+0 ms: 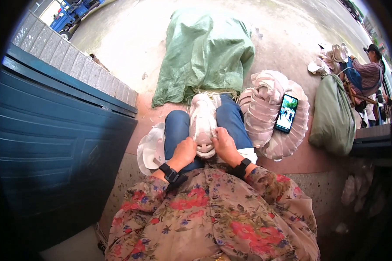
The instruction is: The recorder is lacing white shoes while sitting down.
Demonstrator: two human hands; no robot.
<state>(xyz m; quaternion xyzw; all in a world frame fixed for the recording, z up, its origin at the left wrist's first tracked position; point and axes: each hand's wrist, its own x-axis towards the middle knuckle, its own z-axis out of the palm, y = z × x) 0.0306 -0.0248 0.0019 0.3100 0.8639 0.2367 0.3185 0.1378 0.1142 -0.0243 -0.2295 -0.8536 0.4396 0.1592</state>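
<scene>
A pale pinkish-white sneaker upper (pixel 203 122) lies lengthwise between my knees, its near end toward my body. My left hand (pixel 185 152) is closed at its near left edge, the fingertips partly hidden. On the opposite edge, my right hand (pixel 224 145) pinches the material between thumb and fingers. Two overlapping bundles of similar pale uppers (pixel 261 113) rest on the ground to my right. A phone (pixel 286 114) with a lit screen lies on the outer bundle. Beside my left leg are more white shoe pieces (pixel 150 150).
A large green woven sack (pixel 204 52) lies beyond my knees. A blue panelled door (pixel 61 152) stands close on the left. At the right are a full olive sack (pixel 333 115) and a seated person (pixel 366 76) near more shoe pieces. A blue vehicle (pixel 72 15) is far left.
</scene>
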